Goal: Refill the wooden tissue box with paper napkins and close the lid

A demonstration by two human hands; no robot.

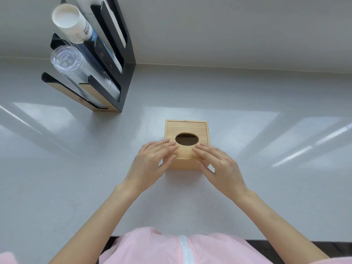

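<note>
A square wooden tissue box [187, 128] stands on the grey counter, its sliding lid in place. The oval opening [186, 139] in the lid is dark, and no napkin shows through it. My left hand [152, 161] rests on the box's near left corner, fingers flat on the lid and thumb against the front side. My right hand [217, 162] mirrors it on the near right corner, fingers spread over the lid's edge. No paper napkins are in view.
A black cup dispenser rack [114, 60] stands at the back left, holding a stack of white paper cups [70, 21] and a stack of clear plastic lids [76, 73]. The counter [266, 149] meets a wall behind. Its front edge runs near my pink garment.
</note>
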